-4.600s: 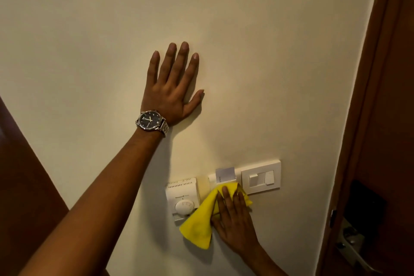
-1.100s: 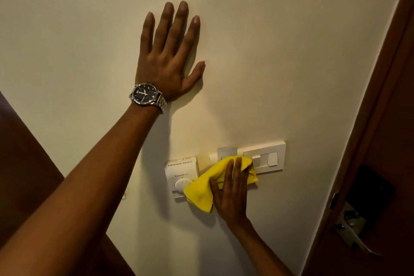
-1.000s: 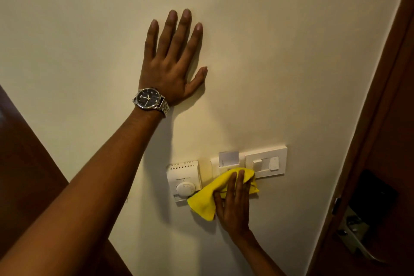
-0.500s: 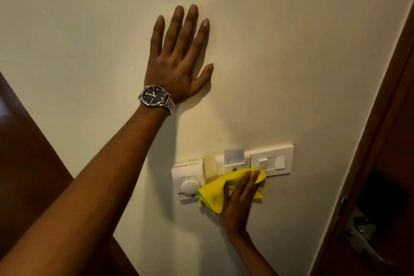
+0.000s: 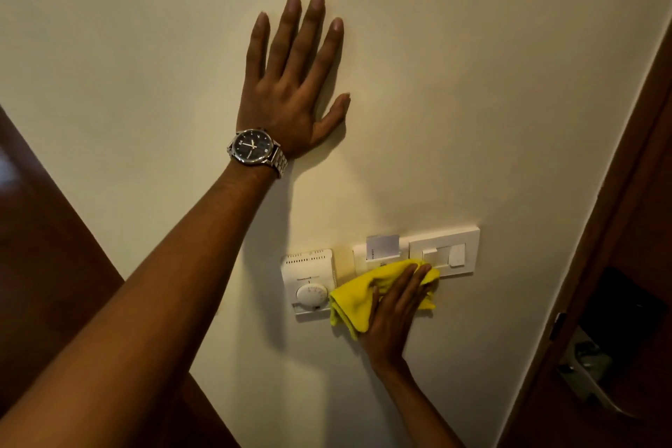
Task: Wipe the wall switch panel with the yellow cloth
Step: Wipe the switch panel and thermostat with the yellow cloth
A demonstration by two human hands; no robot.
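A white switch panel (image 5: pixel 456 247) with two rockers is mounted low on the cream wall, with a key-card slot (image 5: pixel 381 247) joined to its left. My right hand (image 5: pixel 394 316) presses the bunched yellow cloth (image 5: pixel 354 296) flat against the wall, over the lower part of the card slot and the panel's lower left corner. Its fingertips reach the panel's left edge. My left hand (image 5: pixel 291 91), wearing a steel wristwatch (image 5: pixel 254 149), lies flat on the bare wall well above, fingers spread and holding nothing.
A white thermostat with a round dial (image 5: pixel 309 282) sits just left of the cloth. A dark wooden door frame (image 5: pixel 618 229) with a metal lever handle (image 5: pixel 589 375) runs down the right side. Dark wood (image 5: pixel 43 265) fills the lower left.
My right hand has slid the cloth to the right along the lower edge of the card slot toward the switch panel. My left hand has stayed planted on the wall.
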